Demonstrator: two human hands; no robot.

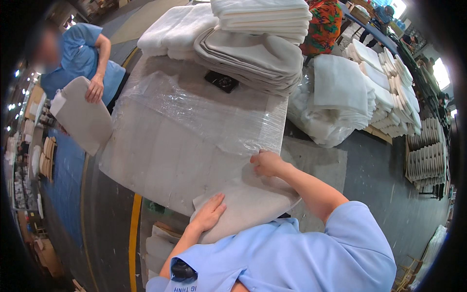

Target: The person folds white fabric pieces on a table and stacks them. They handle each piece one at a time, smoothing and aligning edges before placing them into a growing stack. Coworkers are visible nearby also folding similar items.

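A light grey fabric piece (243,204) lies on the near end of the table against my body. My left hand (209,212) rests flat on its left part, fingers stretched out. At its far right edge my right hand (266,163) is closed, with the fabric edge pinched between thumb and fingers; the fingertips are partly hidden. Just beyond that hand, clear plastic film (194,114) covers the table top (151,155). A black phone-like object (222,82) lies farther back, beside a stack of grey folded covers (253,58).
White folded pads (262,19) sit on the grey stack. At the left, a co-worker in blue holds a grey flat cover (82,117). To the right stand a plastic-wrapped white bundle (340,87) and more stacked pads (389,87). A yellow floor line (134,238) runs left of the table.
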